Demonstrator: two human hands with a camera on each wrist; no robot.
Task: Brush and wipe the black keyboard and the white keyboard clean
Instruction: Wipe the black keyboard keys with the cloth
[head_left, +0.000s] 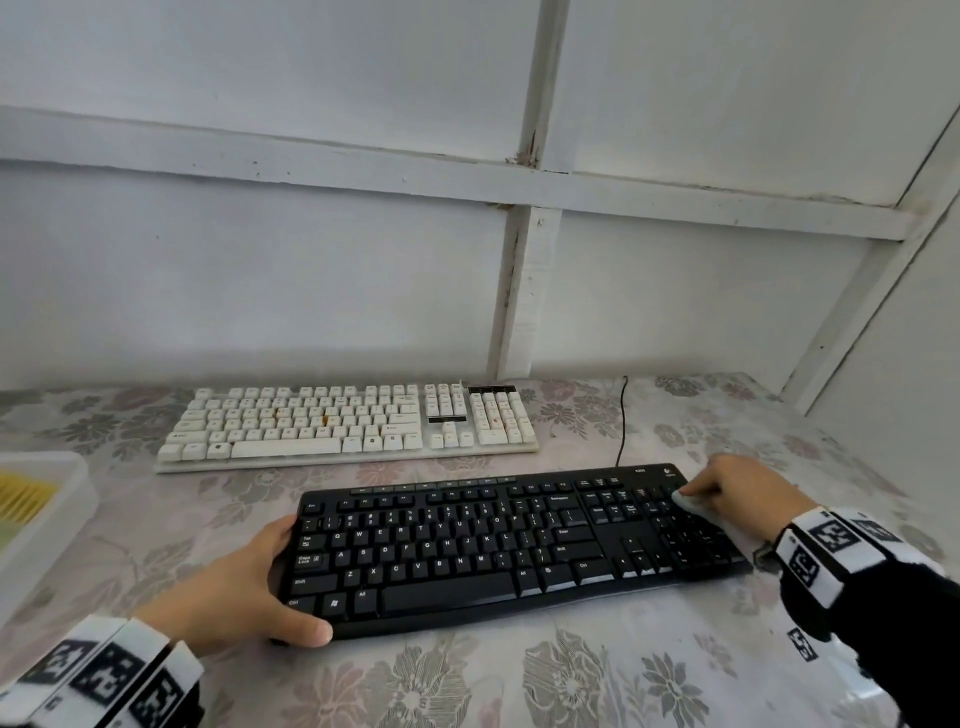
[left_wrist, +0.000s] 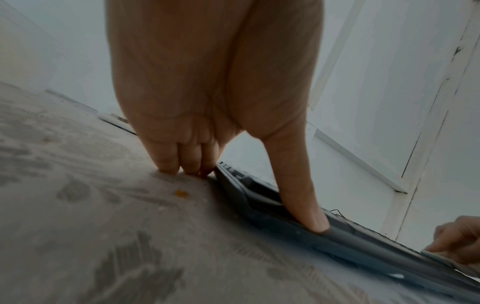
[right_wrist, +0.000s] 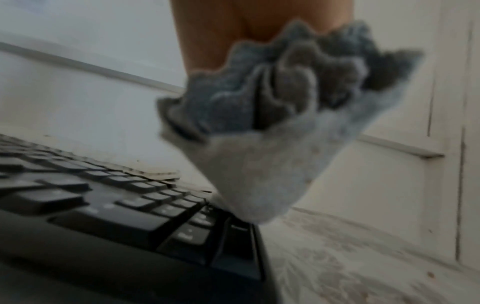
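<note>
A: The black keyboard (head_left: 498, 545) is lying nearest on the table (head_left: 571, 675), the white keyboard (head_left: 348, 423) behind; the left hand (head_left: 234, 587) is gripping its left end.

B: The right hand (head_left: 743, 493) is clutching a bunched cloth (right_wrist: 272, 127) at the far-right corner; pushing sideways risks sliding the board.

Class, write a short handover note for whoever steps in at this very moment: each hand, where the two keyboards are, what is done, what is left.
Left hand: steadies the left end of the flat black plastic keyboard, thumb on its front edge.
Right hand: holds a bunched pale grey cloth pressed on the black keyboard's far right corner.
Stained white plastic keyboard: lies behind, untouched by either hand.
Done: wiping the black keyboard is under way.
Left: finish it, then clean the white one.
</note>
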